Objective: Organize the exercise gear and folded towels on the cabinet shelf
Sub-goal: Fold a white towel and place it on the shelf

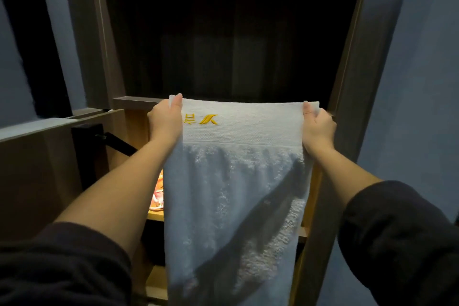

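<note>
One head-worn cam only, no 2nd view. Scene is seen from chest height, facing fwd and slightly down, close to the cabinet [347, 62] opening; forearms fill the lower frame.

One white towel [236, 181] with one yellow embroidered logo [208, 119], two hands, left [165, 119] and right [318, 128], and one cabinet [104, 57].

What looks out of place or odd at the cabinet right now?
Only the white towel: it is not folded but hangs full length, held by its top corners in the left hand and right hand, and its yellow embroidered logo appears upside down. No damage or spill shows. The dark upper compartment cannot be judged.
</note>
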